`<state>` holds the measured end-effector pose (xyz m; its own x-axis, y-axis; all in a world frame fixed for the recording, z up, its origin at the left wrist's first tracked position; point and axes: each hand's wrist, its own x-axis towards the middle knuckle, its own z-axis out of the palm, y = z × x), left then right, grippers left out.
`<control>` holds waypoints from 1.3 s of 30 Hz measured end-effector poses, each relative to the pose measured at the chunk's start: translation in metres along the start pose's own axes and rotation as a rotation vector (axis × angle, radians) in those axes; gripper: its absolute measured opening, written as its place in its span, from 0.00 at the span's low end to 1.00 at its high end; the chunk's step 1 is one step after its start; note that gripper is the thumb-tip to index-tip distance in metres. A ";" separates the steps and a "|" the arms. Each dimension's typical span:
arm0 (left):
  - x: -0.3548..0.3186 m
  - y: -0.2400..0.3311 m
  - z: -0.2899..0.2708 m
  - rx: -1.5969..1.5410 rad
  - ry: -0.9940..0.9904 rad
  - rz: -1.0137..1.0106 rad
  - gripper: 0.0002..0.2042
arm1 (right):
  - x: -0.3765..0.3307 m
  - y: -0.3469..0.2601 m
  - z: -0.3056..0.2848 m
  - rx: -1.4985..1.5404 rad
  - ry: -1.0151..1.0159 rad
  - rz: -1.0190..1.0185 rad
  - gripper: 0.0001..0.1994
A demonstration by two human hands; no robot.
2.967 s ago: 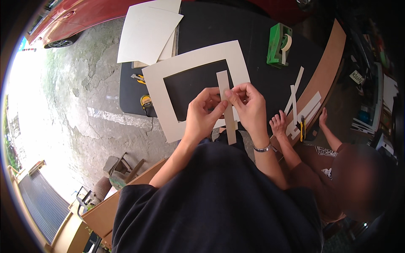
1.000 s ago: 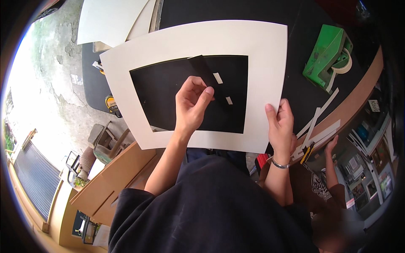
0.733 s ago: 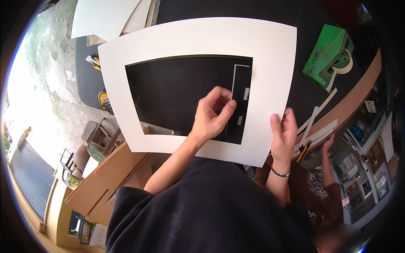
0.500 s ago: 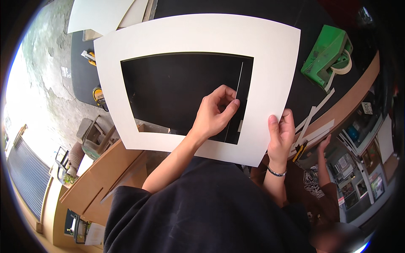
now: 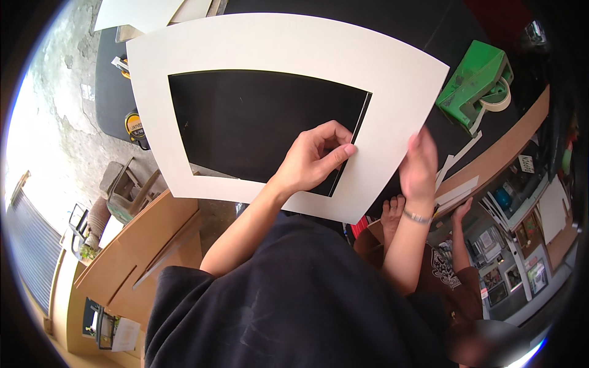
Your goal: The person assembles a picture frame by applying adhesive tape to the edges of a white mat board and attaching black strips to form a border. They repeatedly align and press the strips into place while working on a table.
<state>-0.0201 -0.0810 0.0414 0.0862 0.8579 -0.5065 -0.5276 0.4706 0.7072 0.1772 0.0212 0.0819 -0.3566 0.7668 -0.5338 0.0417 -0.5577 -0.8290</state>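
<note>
Black strip [image 5: 361, 116]: pinched between left hand's [image 5: 314, 156] thumb and forefinger, along the right side of the white mat board's [image 5: 245, 43] window. Right hand [image 5: 419, 168] blurred at the board's outer edge; grip could not be told. Green tape dispenser [image 5: 469, 80] stood beyond, on black table [image 5: 451, 24]. Judged risk: loose right-hand support could have let the board sag, skewing the strip.

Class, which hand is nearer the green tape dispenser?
Right. The right hand is below and left of the tape dispenser; the left hand is farther left, over the opening of the white frame.
</note>
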 end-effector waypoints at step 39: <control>0.031 0.014 -0.027 -0.115 -0.278 -0.167 0.10 | 0.062 -0.033 0.025 0.164 -0.308 0.174 0.33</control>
<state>-0.0475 -0.0537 0.0226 0.3979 0.8018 -0.4459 -0.5776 0.5966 0.5573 0.1304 0.0794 0.0804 -0.6217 0.5389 -0.5683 -0.0146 -0.7335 -0.6795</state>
